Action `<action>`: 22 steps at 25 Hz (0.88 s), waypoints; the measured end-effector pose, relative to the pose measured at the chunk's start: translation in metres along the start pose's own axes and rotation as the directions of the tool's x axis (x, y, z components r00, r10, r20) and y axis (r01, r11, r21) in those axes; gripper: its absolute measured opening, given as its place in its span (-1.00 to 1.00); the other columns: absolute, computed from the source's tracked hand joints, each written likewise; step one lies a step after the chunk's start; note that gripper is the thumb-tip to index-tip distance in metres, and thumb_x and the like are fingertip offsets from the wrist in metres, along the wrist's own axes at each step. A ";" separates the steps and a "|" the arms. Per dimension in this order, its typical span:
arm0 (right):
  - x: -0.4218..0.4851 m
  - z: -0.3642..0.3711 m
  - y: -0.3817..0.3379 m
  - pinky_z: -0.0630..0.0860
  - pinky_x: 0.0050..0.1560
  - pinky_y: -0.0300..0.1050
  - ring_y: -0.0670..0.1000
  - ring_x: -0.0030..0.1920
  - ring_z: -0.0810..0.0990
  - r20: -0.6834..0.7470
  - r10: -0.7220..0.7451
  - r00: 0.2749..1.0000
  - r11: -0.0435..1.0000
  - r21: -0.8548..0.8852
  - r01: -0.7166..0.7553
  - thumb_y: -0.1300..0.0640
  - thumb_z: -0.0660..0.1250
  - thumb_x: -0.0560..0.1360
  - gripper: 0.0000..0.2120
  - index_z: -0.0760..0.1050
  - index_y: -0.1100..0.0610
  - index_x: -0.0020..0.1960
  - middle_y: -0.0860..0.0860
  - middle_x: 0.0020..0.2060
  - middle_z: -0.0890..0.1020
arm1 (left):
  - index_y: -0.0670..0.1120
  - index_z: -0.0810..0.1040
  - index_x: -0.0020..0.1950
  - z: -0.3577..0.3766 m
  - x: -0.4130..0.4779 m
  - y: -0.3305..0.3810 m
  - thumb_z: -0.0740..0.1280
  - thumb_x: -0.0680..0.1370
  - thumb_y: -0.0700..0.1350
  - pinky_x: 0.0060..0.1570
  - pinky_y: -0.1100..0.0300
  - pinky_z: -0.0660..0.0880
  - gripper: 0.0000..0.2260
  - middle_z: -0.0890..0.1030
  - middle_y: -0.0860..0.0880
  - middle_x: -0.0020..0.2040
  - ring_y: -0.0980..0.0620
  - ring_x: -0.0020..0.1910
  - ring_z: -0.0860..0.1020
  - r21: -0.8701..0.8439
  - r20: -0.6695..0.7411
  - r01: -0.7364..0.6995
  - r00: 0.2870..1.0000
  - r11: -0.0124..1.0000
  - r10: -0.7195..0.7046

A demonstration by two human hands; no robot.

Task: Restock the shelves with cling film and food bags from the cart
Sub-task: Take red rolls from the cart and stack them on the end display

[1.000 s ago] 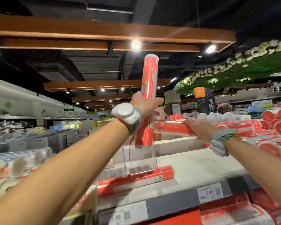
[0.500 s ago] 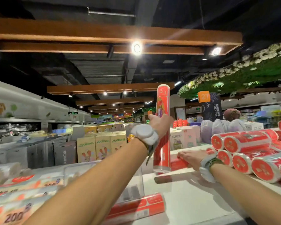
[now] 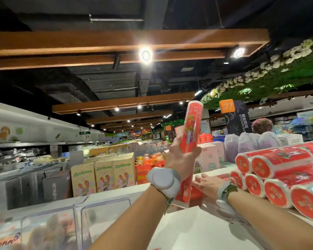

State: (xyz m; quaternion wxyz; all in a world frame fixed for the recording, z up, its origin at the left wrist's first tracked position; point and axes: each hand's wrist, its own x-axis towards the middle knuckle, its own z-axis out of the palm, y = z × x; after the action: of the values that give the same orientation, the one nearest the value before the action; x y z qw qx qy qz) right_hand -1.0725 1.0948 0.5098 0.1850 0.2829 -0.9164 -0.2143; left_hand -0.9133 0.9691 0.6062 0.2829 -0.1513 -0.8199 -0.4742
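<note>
Reaching forward from the lower left of the frame, a person's bare left arm ends in the left grip (image 3: 181, 156), fingers curled round a red cling film roll (image 3: 192, 127) at centre frame. The roll stands nearly upright, its top leaning slightly right. It runs both above and below the grip, with the longer stretch rising clear of the fingers and the lower part passing behind the wrist, where a white wrist device (image 3: 161, 181) is strapped. Its bottom end sits at the white shelf top (image 3: 197, 230); whether it touches cannot be told.

From the lower right the other arm stretches in low, a wristband (image 3: 224, 192) at the wrist. The right grip (image 3: 209, 184) is released, fingers straight and spread, palm down on a red roll lying flat (image 3: 195, 193) just right of the upright one.

At the right edge, a stack of red rolls (image 3: 278, 165) lies on the same shelf top with round ends facing the camera, near the right grip. Cartoon-rabbit boxes (image 3: 103, 175) stand beyond the shelf at centre left, and a clear divider (image 3: 101, 213) rises at lower left.
</note>
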 end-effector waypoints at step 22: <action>0.009 0.001 0.009 0.52 0.14 -0.01 0.03 0.23 0.40 -0.116 0.105 0.988 0.987 0.131 -0.090 0.03 0.40 0.48 -0.53 0.31 -0.04 0.32 0.00 0.20 0.43 | 0.09 0.40 0.28 0.003 -0.014 -0.045 0.51 0.43 0.07 -0.26 0.36 0.46 -0.51 0.65 0.06 0.06 0.12 -0.14 0.60 0.132 -0.053 0.036 0.998 0.991 -0.029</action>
State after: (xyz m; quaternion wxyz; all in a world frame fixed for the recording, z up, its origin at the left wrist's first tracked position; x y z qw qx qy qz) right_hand -1.0837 1.0969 0.5151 0.2331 0.2615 -0.9277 -0.1292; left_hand -0.9261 0.9489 0.5654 0.3052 -0.1065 -0.8446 -0.4269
